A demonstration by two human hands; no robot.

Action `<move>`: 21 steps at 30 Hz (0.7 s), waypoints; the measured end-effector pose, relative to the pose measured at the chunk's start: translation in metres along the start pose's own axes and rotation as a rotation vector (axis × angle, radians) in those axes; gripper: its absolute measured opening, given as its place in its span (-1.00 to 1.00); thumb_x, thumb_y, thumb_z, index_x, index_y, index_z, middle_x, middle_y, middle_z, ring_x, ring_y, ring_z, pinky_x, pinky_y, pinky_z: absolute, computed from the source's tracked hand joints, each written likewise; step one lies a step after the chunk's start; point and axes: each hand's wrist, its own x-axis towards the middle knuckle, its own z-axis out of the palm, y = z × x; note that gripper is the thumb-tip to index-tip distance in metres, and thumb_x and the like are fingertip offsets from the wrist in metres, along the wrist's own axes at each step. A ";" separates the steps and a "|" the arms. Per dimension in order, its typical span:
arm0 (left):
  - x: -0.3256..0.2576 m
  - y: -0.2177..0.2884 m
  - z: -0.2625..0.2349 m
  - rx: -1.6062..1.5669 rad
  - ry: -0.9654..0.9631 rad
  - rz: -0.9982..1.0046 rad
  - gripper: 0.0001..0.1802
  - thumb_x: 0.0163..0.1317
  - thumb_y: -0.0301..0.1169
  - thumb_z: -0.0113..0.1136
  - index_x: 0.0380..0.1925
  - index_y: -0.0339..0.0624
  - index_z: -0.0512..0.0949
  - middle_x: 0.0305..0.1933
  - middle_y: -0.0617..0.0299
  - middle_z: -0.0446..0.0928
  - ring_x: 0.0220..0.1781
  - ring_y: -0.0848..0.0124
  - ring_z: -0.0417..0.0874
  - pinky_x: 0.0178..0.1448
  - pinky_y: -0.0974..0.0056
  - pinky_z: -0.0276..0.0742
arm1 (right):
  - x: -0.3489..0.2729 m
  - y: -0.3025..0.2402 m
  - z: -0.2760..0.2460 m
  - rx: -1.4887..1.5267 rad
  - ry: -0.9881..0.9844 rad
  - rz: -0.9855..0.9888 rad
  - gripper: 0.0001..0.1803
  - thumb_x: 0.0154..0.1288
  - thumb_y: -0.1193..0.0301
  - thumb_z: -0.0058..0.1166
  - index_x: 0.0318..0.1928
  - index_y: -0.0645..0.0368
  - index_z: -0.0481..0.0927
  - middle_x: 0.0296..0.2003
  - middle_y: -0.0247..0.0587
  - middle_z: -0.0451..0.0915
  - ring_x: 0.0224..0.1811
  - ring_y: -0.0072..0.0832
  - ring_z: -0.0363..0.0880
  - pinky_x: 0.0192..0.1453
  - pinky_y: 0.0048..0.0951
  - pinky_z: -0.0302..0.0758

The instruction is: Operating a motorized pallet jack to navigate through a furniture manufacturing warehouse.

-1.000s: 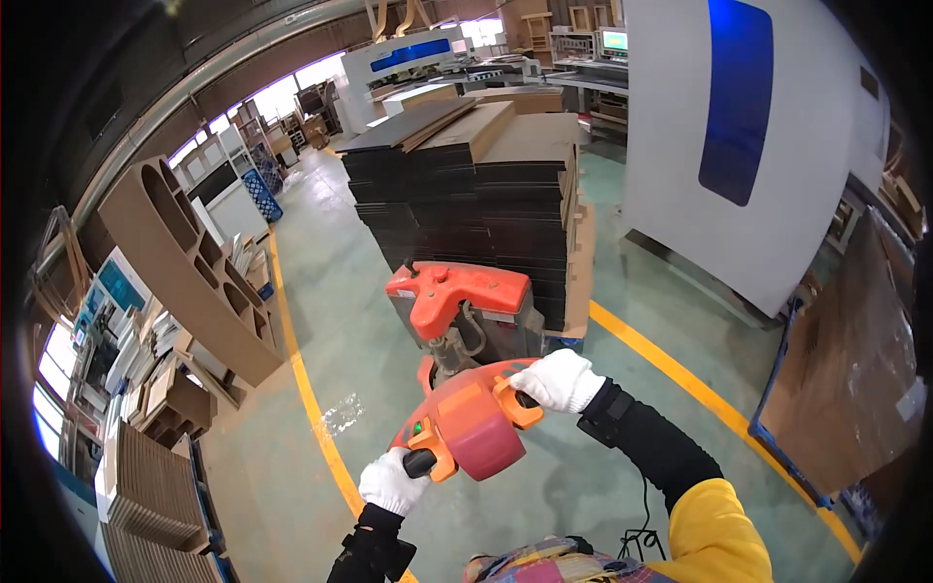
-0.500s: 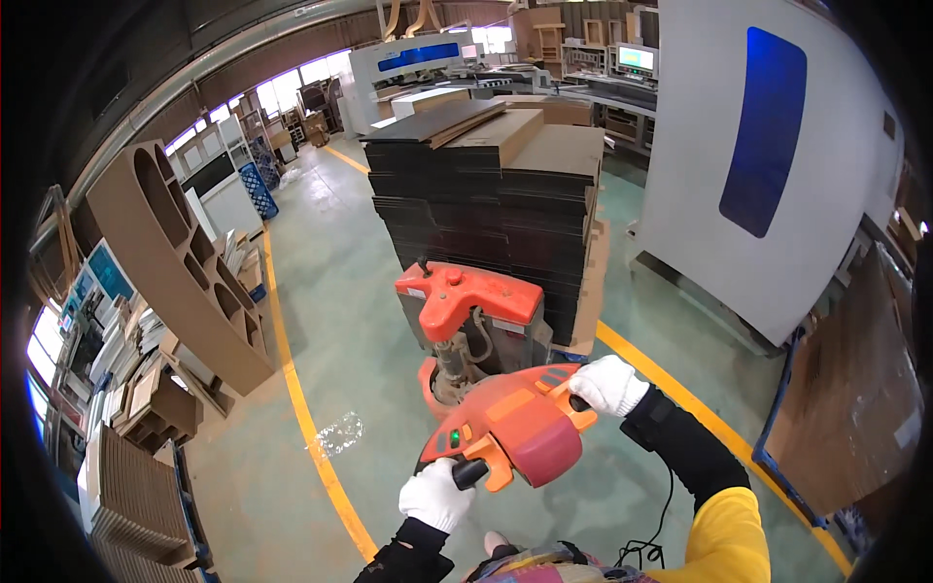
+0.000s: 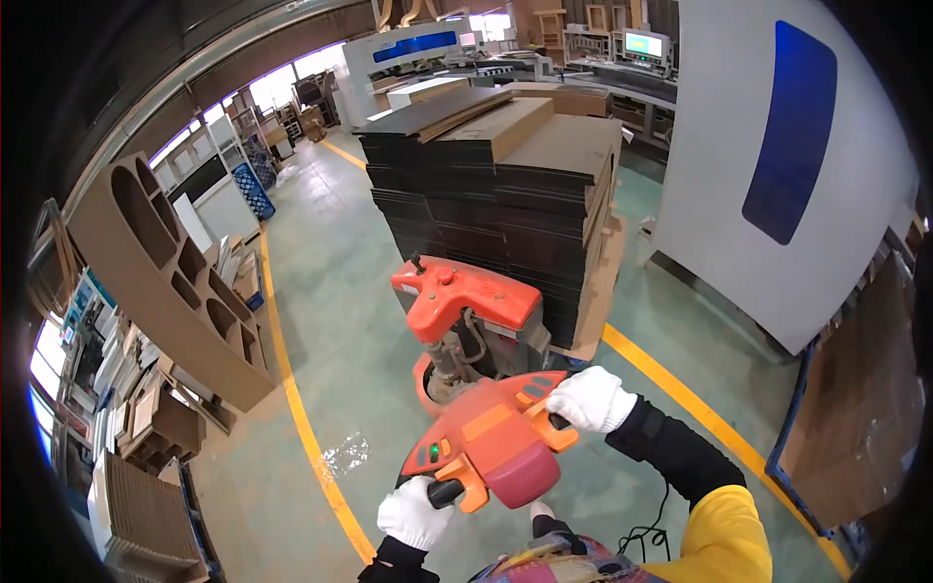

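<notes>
Red-and-grey powered pallet truck (image 3: pixel 466 296) is seen near the middle of the view, standing on the wide green floor (image 3: pixel 345 321) between a left yellow line (image 3: pixel 303 418) and a right yellow line (image 3: pixel 680 389), the 2 being painted along the floor. The right side is taken up by a tall light-grey machine cabinet (image 3: pixel 700 194), into which a long dark-blue window (image 3: pixel 792 131) is set. Just beyond the truck's body, a high block of dark-edged flat boards (image 3: pixel 491 194) is stacked; its lower part is partly hidden by the truck. At the left, a brown board unit (image 3: pixel 175 321) is pierced by arched openings. The rounded red-orange handle head (image 3: pixel 486 423) is tilted toward the lower edge. The right arm is covered by a yellow sleeve (image 3: pixel 729 530). A crumpled scrap of clear film (image 3: pixel 346 454) is laid beside the left line. By the white-gloved right hand (image 3: pixel 591 400), the black right grip (image 3: pixel 560 421) is held, its fingers wrapped around it; by the white-gloved left hand (image 3: pixel 416 513), the black left grip (image 3: pixel 445 494) is likewise clasped. On the handle head, 1 small green light (image 3: pixel 434 453) is lit.
</notes>
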 end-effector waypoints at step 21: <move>0.179 -0.177 -0.054 0.049 0.138 0.190 -0.70 -0.19 -0.21 0.45 -0.41 -0.03 0.65 -0.46 0.07 0.66 -0.36 0.03 0.72 -0.22 0.05 0.67 | 0.165 -0.037 0.086 -0.052 -0.007 0.147 -0.40 0.55 -0.06 -0.32 -0.48 -0.03 0.62 -0.57 -0.27 0.63 -0.51 -0.18 0.62 -0.42 -0.15 0.52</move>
